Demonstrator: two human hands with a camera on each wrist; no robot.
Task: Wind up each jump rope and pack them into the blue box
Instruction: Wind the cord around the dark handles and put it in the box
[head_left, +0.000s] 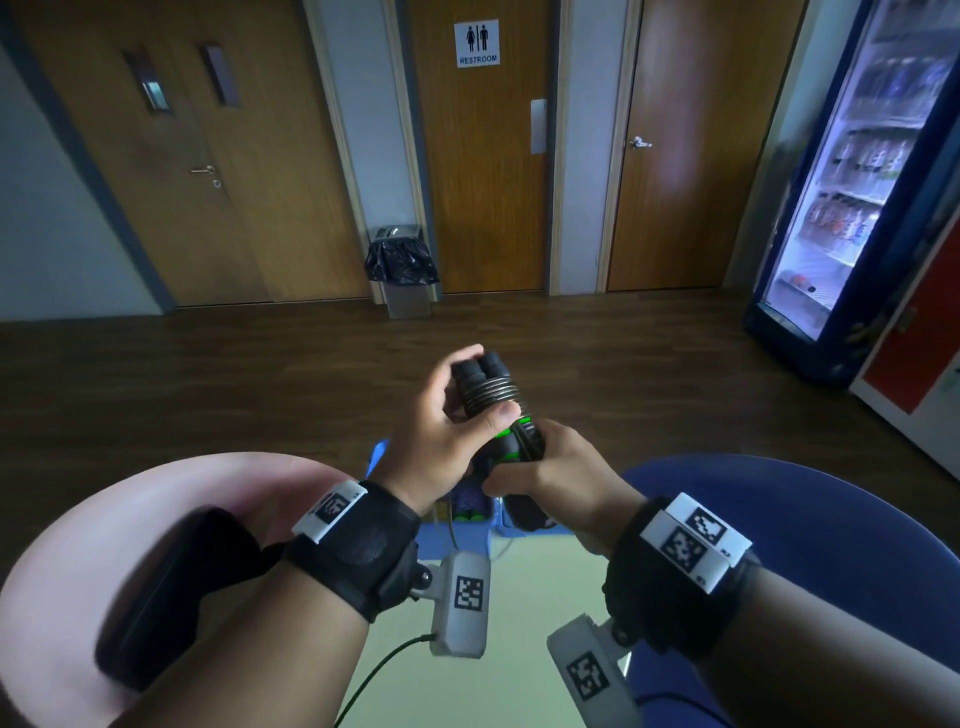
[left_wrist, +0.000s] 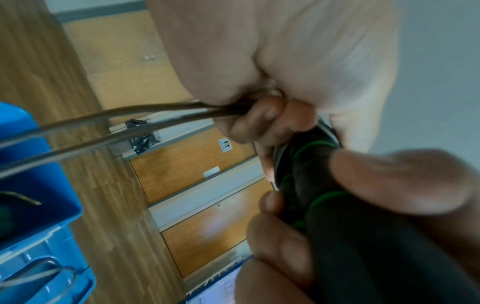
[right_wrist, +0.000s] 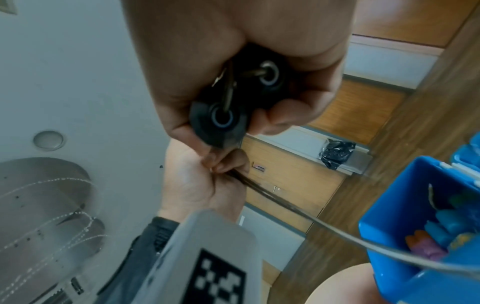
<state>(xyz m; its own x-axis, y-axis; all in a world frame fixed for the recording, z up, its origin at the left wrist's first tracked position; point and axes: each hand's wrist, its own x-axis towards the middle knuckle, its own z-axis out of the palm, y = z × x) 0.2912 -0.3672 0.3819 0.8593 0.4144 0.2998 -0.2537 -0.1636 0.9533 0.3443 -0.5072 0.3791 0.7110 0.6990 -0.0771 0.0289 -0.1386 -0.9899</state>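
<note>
Above the table edge, both hands work one jump rope. Left hand (head_left: 441, 415) curled round the two black handles (head_left: 480, 382), which are bundled side by side; thumb pressed over the coils already laid on, probably to stop them slipping. Right hand (head_left: 540, 467) closed round the lower, green-ringed part of the handles and, in the left wrist view, pinching the loose cord (left_wrist: 103, 123), likely to keep tension while feeding the next turn. Long axis of the bundle runs up and away from the person, rounded ends farthest out, cord-exit ends toward the right palm. Slack cord trails down toward the blue box (right_wrist: 384, 216), which sits just below the hands and already holds other coloured items. Winding judged part done; this rope not yet packed.
</note>
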